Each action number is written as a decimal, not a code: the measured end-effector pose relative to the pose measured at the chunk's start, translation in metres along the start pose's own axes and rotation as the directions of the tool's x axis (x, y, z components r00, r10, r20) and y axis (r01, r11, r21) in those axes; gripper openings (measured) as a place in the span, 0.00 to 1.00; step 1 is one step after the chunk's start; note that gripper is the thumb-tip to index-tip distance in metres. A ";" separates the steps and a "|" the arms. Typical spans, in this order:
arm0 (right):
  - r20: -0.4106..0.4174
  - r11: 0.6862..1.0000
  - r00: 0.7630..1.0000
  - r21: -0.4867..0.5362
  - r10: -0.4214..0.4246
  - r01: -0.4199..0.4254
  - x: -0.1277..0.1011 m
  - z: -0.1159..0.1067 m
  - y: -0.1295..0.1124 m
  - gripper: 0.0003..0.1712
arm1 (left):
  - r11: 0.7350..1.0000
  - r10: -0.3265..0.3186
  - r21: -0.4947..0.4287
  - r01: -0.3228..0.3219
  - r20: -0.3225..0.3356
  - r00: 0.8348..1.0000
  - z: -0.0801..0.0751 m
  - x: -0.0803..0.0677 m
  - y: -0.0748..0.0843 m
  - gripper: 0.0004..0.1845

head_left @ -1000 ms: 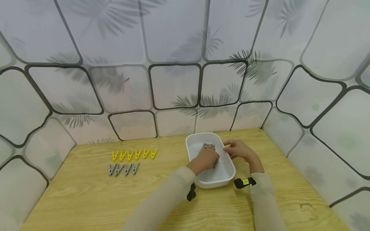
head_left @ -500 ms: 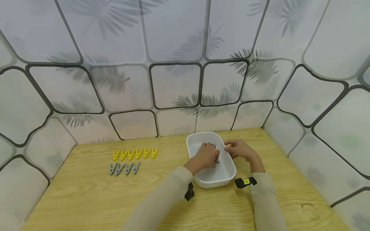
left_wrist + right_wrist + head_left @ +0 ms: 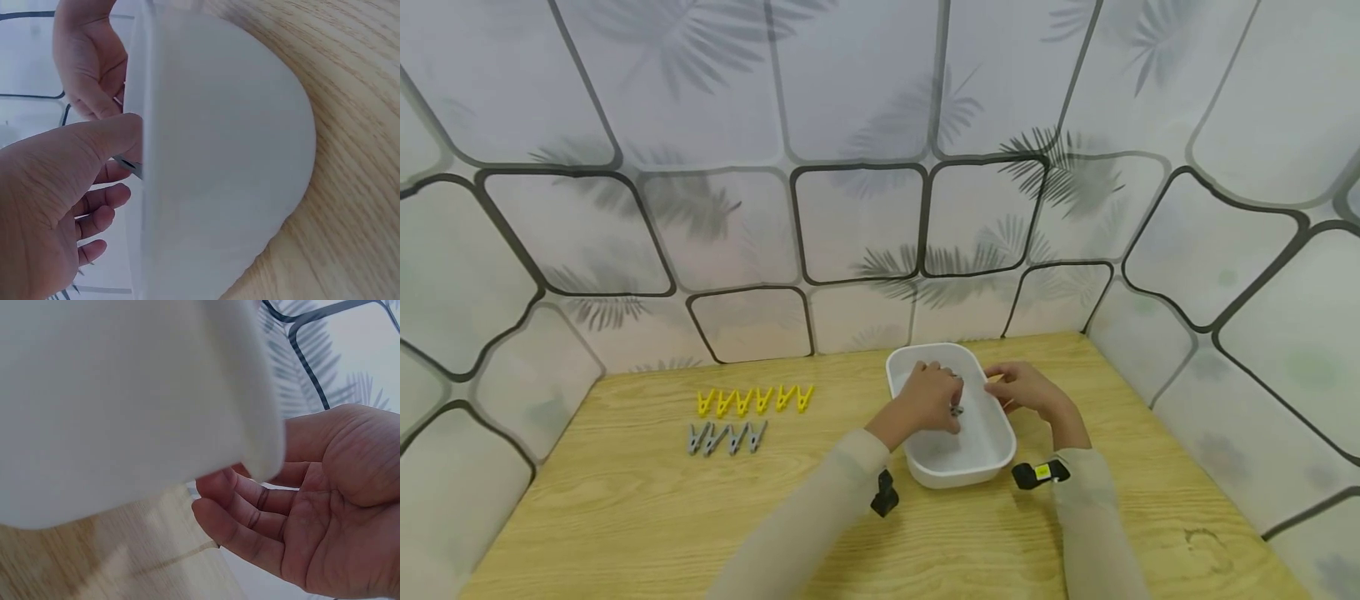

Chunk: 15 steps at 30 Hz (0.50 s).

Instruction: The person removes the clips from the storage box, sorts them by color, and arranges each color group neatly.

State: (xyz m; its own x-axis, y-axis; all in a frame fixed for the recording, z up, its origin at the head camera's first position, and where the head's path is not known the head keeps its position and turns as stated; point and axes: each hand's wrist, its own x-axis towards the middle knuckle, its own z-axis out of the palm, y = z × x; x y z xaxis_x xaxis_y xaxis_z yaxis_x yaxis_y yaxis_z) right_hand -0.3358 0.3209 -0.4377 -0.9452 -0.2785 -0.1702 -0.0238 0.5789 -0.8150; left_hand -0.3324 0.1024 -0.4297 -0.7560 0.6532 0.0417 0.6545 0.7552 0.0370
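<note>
A white plastic tub (image 3: 962, 477) stands on the wooden table. My left hand (image 3: 928, 398) reaches over its left rim. In the left wrist view, that hand's thumb and index finger pinch a grey clothespin (image 3: 129, 165), partly hidden behind the tub wall, while the other fingers are loosely bent. Against the tub's right rim is my right hand (image 3: 1028, 390). The right wrist view shows its fingers (image 3: 244, 528) curled below the rim on the outside, and the thumb mostly hidden by the wall. More grey in the tub is masked by my left hand.
Left of the tub, a row of several yellow clothespins (image 3: 742, 403) lies on the table (image 3: 647, 508). A row of several grey clothespins (image 3: 733, 438) lies in front of it. A patterned curtain or sheet (image 3: 865, 221) encloses the table's back and sides.
Inside the tub, my left hand has shifted slightly up and leftward, its wrist moving left. My right hand stays at the rim. The rows of clothespins are unchanged.
</note>
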 end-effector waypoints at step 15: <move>-0.006 1.000 1.000 0.007 0.009 -0.009 0.002 0.000 0.000 0.27 | 0.996 0.026 -0.079 -0.051 -0.289 0.957 -0.014 -0.029 -0.025 0.10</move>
State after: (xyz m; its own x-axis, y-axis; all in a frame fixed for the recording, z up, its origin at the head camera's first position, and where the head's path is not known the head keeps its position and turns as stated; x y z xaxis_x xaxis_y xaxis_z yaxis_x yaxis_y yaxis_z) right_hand -0.3373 0.3202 -0.4385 -0.9473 -0.2688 -0.1742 -0.0132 0.5761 -0.8173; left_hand -0.3269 0.0638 -0.4183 -0.7043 0.6288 0.3294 0.6907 0.7141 0.1135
